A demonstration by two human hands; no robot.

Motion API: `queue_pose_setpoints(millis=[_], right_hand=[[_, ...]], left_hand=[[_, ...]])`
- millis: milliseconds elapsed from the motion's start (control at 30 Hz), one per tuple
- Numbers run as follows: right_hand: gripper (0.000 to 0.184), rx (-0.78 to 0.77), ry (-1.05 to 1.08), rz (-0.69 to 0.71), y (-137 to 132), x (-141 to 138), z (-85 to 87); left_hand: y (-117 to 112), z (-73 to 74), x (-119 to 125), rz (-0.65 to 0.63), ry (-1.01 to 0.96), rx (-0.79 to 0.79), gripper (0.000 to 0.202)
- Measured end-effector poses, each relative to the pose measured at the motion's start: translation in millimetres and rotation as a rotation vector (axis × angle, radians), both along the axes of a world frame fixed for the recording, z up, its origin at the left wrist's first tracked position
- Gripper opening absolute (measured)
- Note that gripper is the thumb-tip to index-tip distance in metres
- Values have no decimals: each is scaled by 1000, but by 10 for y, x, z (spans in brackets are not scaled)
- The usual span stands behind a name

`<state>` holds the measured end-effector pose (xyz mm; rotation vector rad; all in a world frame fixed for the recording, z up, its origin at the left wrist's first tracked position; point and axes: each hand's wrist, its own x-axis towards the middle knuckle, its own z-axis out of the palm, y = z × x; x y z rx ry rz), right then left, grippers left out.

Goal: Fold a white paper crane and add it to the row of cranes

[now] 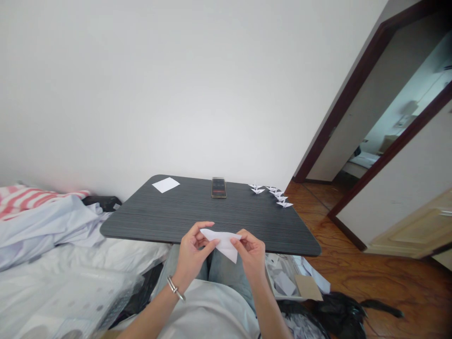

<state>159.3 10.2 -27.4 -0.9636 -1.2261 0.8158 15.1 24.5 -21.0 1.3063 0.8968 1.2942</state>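
A folded piece of white paper (223, 241), roughly triangular with one point downward, is held up just over the near edge of the dark table (197, 214). My left hand (196, 245) pinches its left part between thumb and fingers. On the other side, my right hand (250, 247) grips the right part with thumb and fingertips. Several small white folded paper cranes (278, 195) stand at the table's right end. White paper sheets (165, 184) lie at the far left corner.
A phone (219, 187) lies at the table's back edge near the wall. To the left is a bed with rumpled white bedding (38, 226). Below the table's right side are a box of papers (286, 282) and a black plastic bag (341, 308). A doorway stands at the right.
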Motion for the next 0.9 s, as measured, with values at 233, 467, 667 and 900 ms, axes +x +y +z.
queue_pose_setpoints(millis=[233, 467, 667, 900], right_hand=[[18, -36, 26, -2, 13, 0, -38], [19, -61, 95, 4, 36, 14, -66], [18, -82, 51, 48, 6, -5, -20], [21, -106, 25, 25, 13, -6, -33]], left_hand=[[24, 27, -33, 43, -122, -11, 34], [84, 51, -98, 87, -206, -1, 37], [74, 28, -5, -88, -157, -136, 50], [83, 78, -41, 121, -187, -78, 44]])
